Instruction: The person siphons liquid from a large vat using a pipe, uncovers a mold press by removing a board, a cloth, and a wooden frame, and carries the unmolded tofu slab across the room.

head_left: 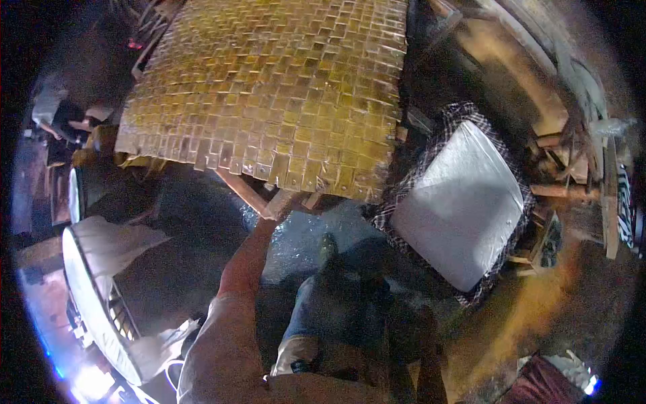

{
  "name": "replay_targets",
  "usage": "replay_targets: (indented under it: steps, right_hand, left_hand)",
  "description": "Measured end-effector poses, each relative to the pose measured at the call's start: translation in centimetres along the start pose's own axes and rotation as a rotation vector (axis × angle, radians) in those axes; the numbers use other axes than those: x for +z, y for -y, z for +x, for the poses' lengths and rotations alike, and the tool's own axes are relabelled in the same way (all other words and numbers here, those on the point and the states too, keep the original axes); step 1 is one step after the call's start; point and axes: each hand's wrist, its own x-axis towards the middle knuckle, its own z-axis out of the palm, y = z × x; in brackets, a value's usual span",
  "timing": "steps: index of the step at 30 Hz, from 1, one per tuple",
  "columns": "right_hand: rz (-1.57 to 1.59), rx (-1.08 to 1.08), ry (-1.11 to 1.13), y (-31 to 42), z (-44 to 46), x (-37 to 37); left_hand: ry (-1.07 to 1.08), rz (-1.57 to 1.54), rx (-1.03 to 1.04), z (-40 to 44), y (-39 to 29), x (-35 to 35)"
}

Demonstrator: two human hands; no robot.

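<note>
A large woven yellow-brown panel [276,87] fills the upper middle, its strips fixed along the lower edge. Wooden frame pieces [245,190] stick out beneath that edge. My left arm reaches up from below, and my left hand [268,225] is closed on the wooden frame where two pieces meet. At the lower right my other arm is in deep shadow, and its hand cannot be made out. To the right of the panel lies a white square cushion-like pad [464,205] on dark checked cloth [412,178].
A person [59,118] is at the far left. Below them stands a round white-rimmed object [91,296] with loose cloth. Wooden pieces [565,192] and a long upright board [611,202] are at the right. Dark red cloth [546,384] lies at the lower right.
</note>
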Motion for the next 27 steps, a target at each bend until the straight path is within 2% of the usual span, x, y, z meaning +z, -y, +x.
replay_targets:
  steps: [4,9,13,15,18,20,21,22,24,26,27]
  right_hand:
    - [0.034,0.042,0.042,-0.1,-2.7,3.1]
    - [0.127,0.080,0.104,-1.8,-4.4,6.5]
    - [0.282,0.085,0.184,-3.0,-4.7,9.7]
    - [0.408,0.083,0.234,-3.1,-4.6,11.4]
    - [0.683,0.076,0.319,-3.1,-3.9,13.5]
    - [0.967,0.047,0.399,-3.4,-3.3,14.3]
    - [1.105,0.030,0.451,-3.7,-2.8,14.5]
    - [0.986,0.117,0.346,-0.8,-3.7,13.6]
    - [1.013,0.067,0.313,4.3,-3.4,11.2]
    - [0.982,-0.006,0.214,7.2,-3.3,7.1]
    - [0.958,-0.047,0.149,8.1,-3.1,4.4]
  left_hand:
    - [0.067,0.099,0.121,0.2,-0.3,0.9]
    - [0.235,0.250,0.237,-5.8,2.3,4.4]
    - [0.210,0.340,0.529,-9.4,3.4,-0.1]
    - [0.270,0.354,0.606,-11.6,1.7,-5.6]
    - [0.405,0.346,0.617,-18.5,-6.3,-21.9]
    - [0.344,0.183,0.685,-22.7,-11.1,-31.6]
    - [0.203,-0.041,0.840,-23.9,-12.5,-35.7]
    - [0.194,-0.044,0.884,-25.3,-16.1,-43.1]
    - [-0.065,-0.439,0.802,-26.8,-21.1,-52.2]
    - [-0.304,-0.868,0.690,-26.7,-25.5,-58.5]
    - [-0.313,-0.863,0.711,-25.8,-26.8,-59.4]
